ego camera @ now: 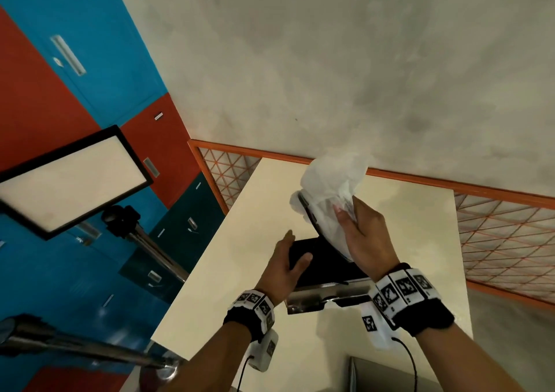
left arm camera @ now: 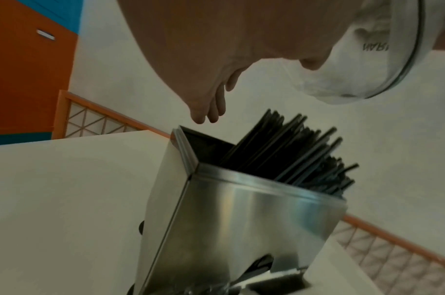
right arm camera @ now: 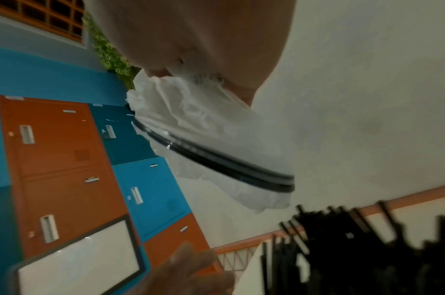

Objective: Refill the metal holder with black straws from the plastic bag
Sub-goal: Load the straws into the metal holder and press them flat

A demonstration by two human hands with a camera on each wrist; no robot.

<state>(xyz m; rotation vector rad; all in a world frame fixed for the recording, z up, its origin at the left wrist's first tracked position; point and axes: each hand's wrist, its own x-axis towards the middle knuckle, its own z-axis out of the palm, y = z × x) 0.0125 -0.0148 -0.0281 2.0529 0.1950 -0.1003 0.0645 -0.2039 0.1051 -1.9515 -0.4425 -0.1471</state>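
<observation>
The metal holder stands on the cream table, packed with black straws. In the left wrist view the straws lean unevenly out of the shiny holder. My left hand is by the holder's left rim, fingers straight and just above its far corner, holding nothing. Above the holder my right hand grips the crumpled white plastic bag. A few black straws are still inside the bag, angled down toward the holder.
A framed white panel on a tripod stands left of the table. Orange and blue lockers fill the left side. An orange lattice fence runs behind the table. A grey flat object lies at the table's near edge.
</observation>
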